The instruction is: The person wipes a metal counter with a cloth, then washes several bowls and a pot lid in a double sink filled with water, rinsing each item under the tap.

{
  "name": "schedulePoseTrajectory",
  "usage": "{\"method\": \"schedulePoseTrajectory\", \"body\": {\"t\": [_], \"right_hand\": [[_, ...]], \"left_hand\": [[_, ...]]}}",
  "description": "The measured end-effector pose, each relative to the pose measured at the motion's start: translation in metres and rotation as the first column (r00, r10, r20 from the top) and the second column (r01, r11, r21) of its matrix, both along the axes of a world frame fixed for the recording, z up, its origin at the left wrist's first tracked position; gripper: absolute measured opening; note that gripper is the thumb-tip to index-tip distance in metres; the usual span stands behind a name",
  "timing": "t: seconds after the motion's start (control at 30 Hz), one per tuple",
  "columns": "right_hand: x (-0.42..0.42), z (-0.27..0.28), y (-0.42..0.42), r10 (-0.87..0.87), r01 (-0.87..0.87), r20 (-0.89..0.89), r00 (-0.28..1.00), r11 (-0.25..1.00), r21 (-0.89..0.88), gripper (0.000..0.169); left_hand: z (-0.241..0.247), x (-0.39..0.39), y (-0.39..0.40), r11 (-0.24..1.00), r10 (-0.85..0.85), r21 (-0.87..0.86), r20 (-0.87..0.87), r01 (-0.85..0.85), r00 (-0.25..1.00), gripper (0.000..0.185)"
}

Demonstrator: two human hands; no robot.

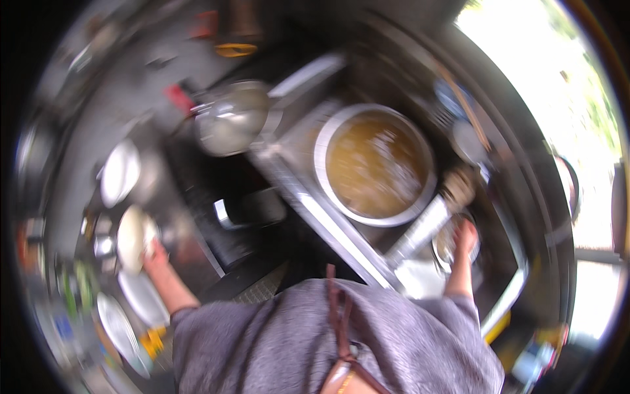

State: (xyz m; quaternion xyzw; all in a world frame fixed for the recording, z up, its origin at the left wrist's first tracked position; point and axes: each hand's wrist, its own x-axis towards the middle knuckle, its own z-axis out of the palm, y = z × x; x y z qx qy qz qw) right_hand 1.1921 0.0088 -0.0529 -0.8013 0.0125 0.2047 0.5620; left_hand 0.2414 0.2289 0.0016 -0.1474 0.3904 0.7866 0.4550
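Observation:
The picture is blurred by motion. At the left, my left hand (156,257) grips the near edge of a cream-coloured bowl (130,239), which is tilted above a steel counter. My right hand (465,239) reaches into the right side of the sink and lies over a round metal-rimmed bowl (443,246); its fingers are too blurred to tell whether they hold the rim. Between my hands, a large round basin (322,162) stands in a steel sink compartment. Yellowish-brown liquid (374,165) with pale glints fills much of it.
A lidded pot (234,118) stands beyond a black glossy surface (236,187). White dishes (120,172) and a white tray (142,298) are at the left. The steel sink edge (325,221) runs diagonally before me. A brown stick (462,101) leans behind the sink.

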Motion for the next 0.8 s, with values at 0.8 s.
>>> {"method": "schedulePoseTrajectory", "body": {"t": [0.8], "right_hand": [[0.024,0.003,-0.125,-0.068,0.276,0.401,0.914,0.828,-0.488,0.016]], "left_hand": [[0.101,0.531,0.002,0.281,-0.940,-0.305,-0.279,0.910,0.197,0.035]]}}
